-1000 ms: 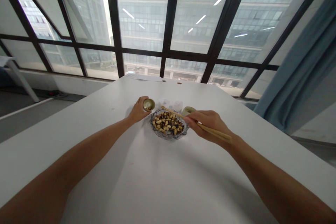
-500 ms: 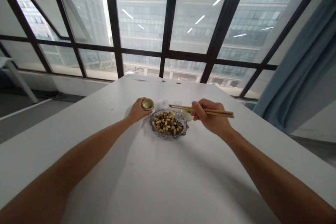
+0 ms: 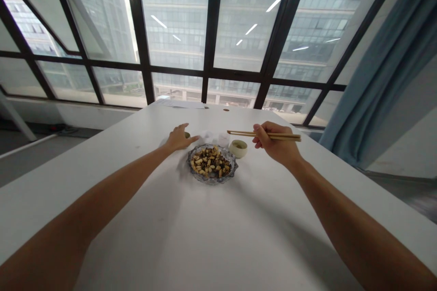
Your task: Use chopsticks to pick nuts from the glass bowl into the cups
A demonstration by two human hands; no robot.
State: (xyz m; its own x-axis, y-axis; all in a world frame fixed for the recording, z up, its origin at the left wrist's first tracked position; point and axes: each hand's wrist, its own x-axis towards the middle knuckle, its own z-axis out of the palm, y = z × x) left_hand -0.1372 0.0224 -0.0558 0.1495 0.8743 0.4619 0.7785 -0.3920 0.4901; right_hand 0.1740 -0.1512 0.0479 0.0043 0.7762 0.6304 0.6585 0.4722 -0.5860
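Through the head camera I have the left hand (image 3: 179,139) low over the white counter (image 3: 205,241), its grip wide, thumb and fingers spread around a small greenish cup (image 3: 187,135) that they mostly hide; whether any finger touches it I cannot tell from here. On my other side, the right hand (image 3: 279,144) is raised, its grip narrow and closed round a pair of wooden chopsticks (image 3: 284,136), which lie nearly level with their tips close together and pointing left, well clear of the food. Between the hands, nearer to me, I see the scalloped glass bowl (image 3: 213,181) with a heap of mixed nuts and seeds (image 3: 210,161) in it. A pale round cup (image 3: 238,153) stands upright just beyond the bowl's right side, short of the chopsticks. Some whitish, see-through items (image 3: 223,140) sit behind the bowl, too faint for me to name. Farther off, I make out papers (image 3: 180,104) at the counter's far edge, dark-framed windows (image 3: 175,22) past them, and a blue curtain (image 3: 372,68) on the right
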